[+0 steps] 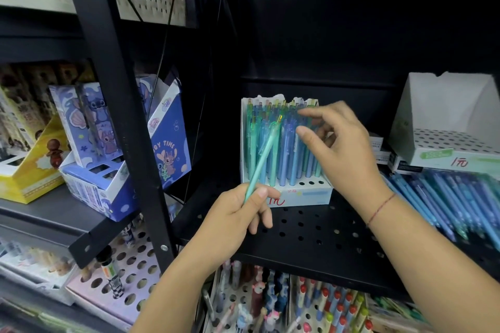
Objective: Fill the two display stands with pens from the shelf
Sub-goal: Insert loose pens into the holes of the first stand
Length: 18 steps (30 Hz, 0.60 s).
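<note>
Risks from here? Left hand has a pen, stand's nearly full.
1. The pen, gripped low by the left hand, angles across the packed stand; it may knock seated pens askew.
2. The right hand reaches among their tops and could tilt them.
3. Only front holes look free, so insertion is tight.

Centre of frame: full stand [305, 193], pens [284, 149] in it. Front lip carries red handwritten "1元", partly hidden; the pale print above it is too blurred to read.

Right of frame: empty stand [446, 140]. Red handwritten "1元" on its front, below a green label [436, 154] whose print is illegible.

Left of centre: blue box [173, 127]. White letters "Y TIME", the start cut off by the post [119, 105].
</note>
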Motion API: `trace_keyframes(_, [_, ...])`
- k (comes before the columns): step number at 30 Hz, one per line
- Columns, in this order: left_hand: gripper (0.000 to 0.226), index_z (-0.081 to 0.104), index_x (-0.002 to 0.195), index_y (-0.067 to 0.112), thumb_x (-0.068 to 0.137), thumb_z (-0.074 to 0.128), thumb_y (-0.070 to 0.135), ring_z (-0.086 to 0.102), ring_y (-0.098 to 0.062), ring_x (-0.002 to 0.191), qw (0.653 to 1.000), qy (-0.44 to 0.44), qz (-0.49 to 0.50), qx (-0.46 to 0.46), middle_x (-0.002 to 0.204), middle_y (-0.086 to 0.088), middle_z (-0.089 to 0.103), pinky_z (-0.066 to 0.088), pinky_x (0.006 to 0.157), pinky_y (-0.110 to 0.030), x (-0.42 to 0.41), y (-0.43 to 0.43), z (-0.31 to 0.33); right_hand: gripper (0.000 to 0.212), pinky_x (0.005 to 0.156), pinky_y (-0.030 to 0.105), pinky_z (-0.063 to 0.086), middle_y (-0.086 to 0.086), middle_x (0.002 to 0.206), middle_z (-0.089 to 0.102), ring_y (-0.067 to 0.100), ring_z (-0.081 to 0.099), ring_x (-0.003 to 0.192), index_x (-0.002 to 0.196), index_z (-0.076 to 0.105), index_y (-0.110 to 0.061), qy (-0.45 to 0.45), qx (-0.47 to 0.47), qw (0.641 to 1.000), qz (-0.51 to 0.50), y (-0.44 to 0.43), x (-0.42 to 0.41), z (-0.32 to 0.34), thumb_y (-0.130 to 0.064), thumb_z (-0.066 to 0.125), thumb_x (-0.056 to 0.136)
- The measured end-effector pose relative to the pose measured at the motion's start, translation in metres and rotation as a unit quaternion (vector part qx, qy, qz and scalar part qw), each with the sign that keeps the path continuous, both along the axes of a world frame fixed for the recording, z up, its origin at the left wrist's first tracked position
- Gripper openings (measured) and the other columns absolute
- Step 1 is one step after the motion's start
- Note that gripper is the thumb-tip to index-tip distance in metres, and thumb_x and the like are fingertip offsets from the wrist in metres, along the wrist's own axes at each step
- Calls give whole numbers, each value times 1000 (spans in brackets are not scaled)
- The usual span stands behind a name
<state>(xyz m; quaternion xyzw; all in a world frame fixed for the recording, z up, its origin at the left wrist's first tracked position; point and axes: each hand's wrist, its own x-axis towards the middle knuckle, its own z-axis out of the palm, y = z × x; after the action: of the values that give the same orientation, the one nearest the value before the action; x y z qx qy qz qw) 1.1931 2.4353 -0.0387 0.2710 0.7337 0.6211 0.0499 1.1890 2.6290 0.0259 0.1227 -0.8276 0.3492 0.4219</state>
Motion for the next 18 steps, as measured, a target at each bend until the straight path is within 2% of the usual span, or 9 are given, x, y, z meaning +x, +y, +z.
trace_keyframes(3, [28,67,100,25,101,39,31,47,-8,59,1000,10,-3,-19,68,5,64,42,73,-12,1,1,1,17,68,17,45,-1,91,55,8,53,73,109,64,-22,9,-76,994,74,-7,7,2,-20,61,92])
trace_keyframes(6, [28,67,102,27,99,40,36,47,-8,59,999,15,-10,-45,68,6,63,44,75,-18,1,4,0,16,56,18,47,8,84,64,13,61,65,108,62,-19,-86,-132,968,197,-20,13,3,-17,60,93])
trace_keyframes(9, [22,66,100,32,97,45,37,46,-6,59,997,39,8,-60,67,9,62,45,71,-21,2,7,-2,20,54,24,51,19,80,65,18,64,60,113,59,-15,-127,-135,954,236,-24,12,2,-13,57,94])
trace_keyframes(12, [8,64,97,35,91,59,33,45,-1,64,990,90,108,-19,72,12,53,41,66,-15,6,7,-1,19,56,25,52,13,77,65,15,62,60,111,59,-18,-79,-185,959,198,-12,11,9,-9,54,95])
trace_keyframes(13, [11,62,99,36,90,62,31,44,0,67,983,105,153,-7,76,13,48,39,67,-11,6,7,0,19,57,25,52,8,76,64,14,61,60,109,58,-21,-54,-199,964,167,-5,10,11,-10,54,95])
trace_keyframes(16, [36,48,119,37,87,64,34,43,3,90,962,115,246,-18,99,13,41,36,79,-11,1,8,3,19,58,21,51,1,73,61,10,59,58,110,49,-23,13,-182,982,57,16,7,16,-14,56,95])
trace_keyframes(18, [58,35,138,36,87,63,39,40,0,113,968,79,232,-48,123,13,39,36,96,-20,-7,10,4,22,59,19,49,2,72,61,8,59,57,110,44,-23,32,-147,988,9,22,5,16,-16,57,94])
